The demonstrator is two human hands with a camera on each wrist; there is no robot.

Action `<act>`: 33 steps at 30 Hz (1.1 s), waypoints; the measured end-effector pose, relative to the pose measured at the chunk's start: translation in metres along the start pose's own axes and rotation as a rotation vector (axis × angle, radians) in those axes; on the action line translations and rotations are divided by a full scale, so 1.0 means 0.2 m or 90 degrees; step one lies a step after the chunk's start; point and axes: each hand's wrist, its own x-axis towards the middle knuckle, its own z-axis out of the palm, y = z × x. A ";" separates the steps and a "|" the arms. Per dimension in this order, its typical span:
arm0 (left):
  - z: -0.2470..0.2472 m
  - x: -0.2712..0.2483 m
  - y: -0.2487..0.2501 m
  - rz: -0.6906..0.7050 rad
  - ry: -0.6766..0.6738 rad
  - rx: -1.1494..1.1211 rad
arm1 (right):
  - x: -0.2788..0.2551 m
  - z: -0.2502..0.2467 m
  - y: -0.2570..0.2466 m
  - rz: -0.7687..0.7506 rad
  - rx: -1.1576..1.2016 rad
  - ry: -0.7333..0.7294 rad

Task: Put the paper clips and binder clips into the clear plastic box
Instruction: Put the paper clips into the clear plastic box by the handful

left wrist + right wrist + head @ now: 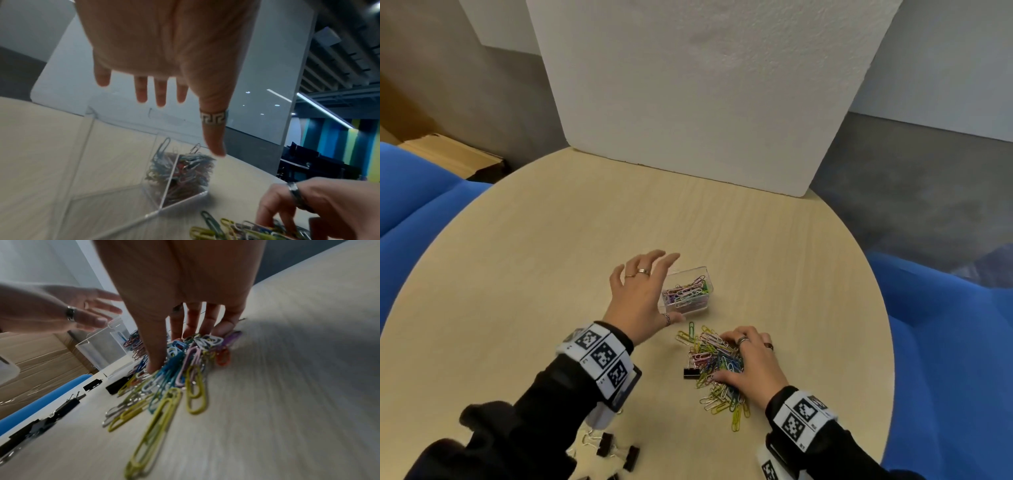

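A clear plastic box (686,310) (115,162) (98,344) stands mid-table, partly filled with coloured paper clips (686,291). My left hand (650,294) (191,104) hovers at its left side with spread, straight fingers and the thumb by the near-left corner; I cannot tell whether it touches. A loose pile of coloured paper clips (717,373) (236,229) (170,386) lies in front of the box. My right hand (739,356) (180,344) sits on the pile, fingers and thumb curled around clips. A black binder clip (691,372) (117,386) lies at the pile's left edge.
Several more black binder clips (616,448) (65,405) lie near the round wooden table's (551,257) front edge, under my left forearm. A white foam board (705,85) stands at the table's back. Blue seats (945,342) flank the table.
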 end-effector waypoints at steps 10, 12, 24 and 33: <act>0.07 0.06 -0.08 -0.040 -0.118 -0.036 | 0.04 -0.02 -0.06 0.004 0.079 0.026; 0.07 0.05 -0.08 -0.034 -0.121 -0.035 | 0.05 -0.02 -0.06 0.012 0.083 0.031; 0.08 0.00 -0.09 -0.020 -0.129 -0.026 | 0.07 -0.20 -0.12 -0.025 0.120 0.118; 0.09 0.00 -0.08 -0.026 -0.124 -0.016 | 0.23 -0.34 -0.38 -0.144 0.129 0.158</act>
